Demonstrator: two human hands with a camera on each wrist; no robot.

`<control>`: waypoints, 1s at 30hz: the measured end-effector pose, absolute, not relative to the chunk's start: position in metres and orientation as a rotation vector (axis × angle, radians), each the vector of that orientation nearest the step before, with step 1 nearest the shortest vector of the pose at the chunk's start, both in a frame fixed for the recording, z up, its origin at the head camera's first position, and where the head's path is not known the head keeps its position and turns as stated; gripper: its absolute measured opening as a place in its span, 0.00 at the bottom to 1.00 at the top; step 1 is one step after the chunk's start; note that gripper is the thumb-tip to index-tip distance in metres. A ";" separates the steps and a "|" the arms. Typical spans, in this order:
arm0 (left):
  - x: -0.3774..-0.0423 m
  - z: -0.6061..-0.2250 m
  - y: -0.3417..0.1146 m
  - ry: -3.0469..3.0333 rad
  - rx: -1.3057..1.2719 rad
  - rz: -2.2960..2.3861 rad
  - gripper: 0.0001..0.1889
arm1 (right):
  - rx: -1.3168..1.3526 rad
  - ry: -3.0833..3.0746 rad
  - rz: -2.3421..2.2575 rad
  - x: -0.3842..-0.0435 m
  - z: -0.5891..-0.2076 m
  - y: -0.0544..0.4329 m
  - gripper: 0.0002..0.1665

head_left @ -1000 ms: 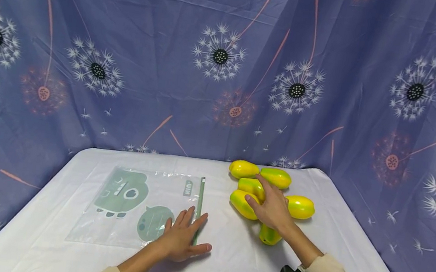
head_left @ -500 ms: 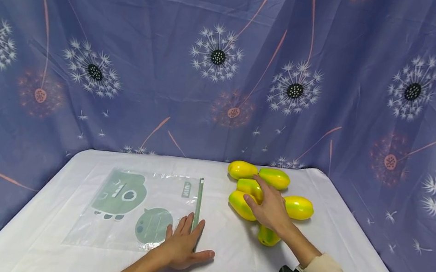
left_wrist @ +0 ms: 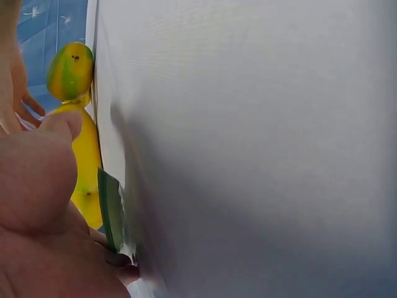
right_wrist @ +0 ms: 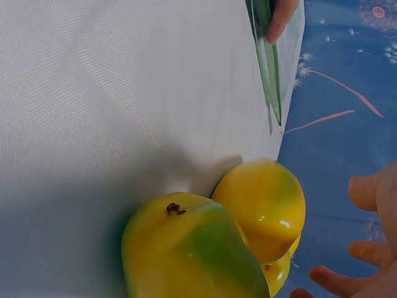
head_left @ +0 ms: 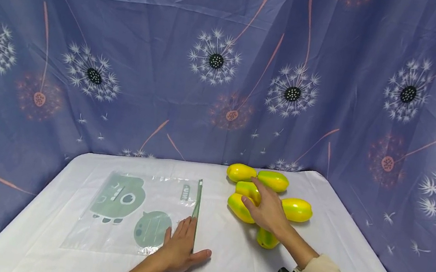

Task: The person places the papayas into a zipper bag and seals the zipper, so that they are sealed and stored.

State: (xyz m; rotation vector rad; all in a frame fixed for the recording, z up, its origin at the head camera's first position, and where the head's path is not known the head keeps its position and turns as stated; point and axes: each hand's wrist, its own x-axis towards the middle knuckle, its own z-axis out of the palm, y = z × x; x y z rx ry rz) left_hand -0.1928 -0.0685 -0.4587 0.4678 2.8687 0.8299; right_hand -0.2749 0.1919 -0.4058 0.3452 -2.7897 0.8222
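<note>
A transparent zip bag (head_left: 115,242) printed with green cartoon figures lies flat on the left of the table. My left hand (head_left: 179,246) rests on its right edge, fingers straight and close together, thumb pointing out to the right. Under those fingertips the green zip strip (right_wrist: 267,68) bows into two lines with a narrow gap. My right hand (head_left: 270,208) is spread over a group of yellow-green papayas (head_left: 297,210), gripping none of them. In the right wrist view its fingers (right_wrist: 366,192) stand apart from the nearest papaya (right_wrist: 192,248).
Two papayas lie end to end at the back, one of them (head_left: 241,172) on the left. Another papaya (head_left: 268,239) sits nearest the front, partly under the right wrist. A white cloth (head_left: 220,271) covers the table, and a blue dandelion-print curtain (head_left: 159,76) surrounds it.
My left hand shifts slightly toward me, then its spread fingers draw together on the bag's edge. The green strip, straight before, now bows apart. The right hand keeps its place over the papayas.
</note>
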 end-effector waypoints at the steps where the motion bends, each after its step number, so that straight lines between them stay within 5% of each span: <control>1: -0.193 -0.459 -0.069 2.876 0.469 0.833 0.51 | 0.347 -2.791 0.825 -0.275 -0.406 0.192 0.41; 20: -0.198 -0.464 -0.069 3.102 0.378 1.099 0.21 | 0.325 -2.802 0.866 -0.274 -0.406 0.190 0.42; 30: -0.199 -0.466 -0.073 3.209 0.371 1.107 0.24 | 0.265 -2.846 0.858 -0.274 -0.403 0.189 0.44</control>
